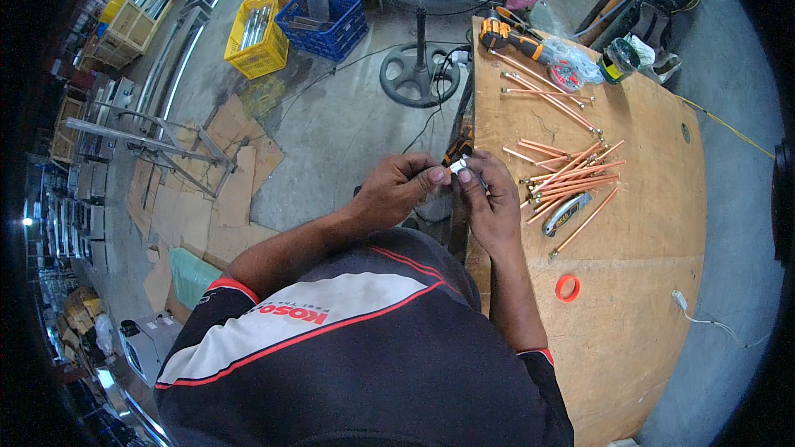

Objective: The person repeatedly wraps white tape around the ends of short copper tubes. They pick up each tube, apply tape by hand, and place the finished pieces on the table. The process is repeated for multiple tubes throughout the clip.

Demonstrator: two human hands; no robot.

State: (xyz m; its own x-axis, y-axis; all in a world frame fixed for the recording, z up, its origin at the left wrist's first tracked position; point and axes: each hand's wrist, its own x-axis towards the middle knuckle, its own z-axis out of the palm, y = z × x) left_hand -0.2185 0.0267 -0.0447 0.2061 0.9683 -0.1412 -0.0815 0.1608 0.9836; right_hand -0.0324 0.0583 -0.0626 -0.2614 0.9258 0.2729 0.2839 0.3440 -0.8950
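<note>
Near the left edge of the wooden table, my left hand and my right hand meet. Between their thumbs and fingertips they pinch a small white piece, with a copper-coloured bit showing beside my left thumb. Its exact kind is too small to make out, and my fingers cover part of it. To the right of my right hand lies a loose pile of thin copper tubes with brass-coloured end fittings. A knife with a grey and black handle rests against the pile. Nearer me lies an orange ring.
An orange and black power tool, a plastic bag and a dark jar crowd the table's far end. A pedestal fan stands beyond, near yellow and blue crates. Cardboard covers floor at left.
</note>
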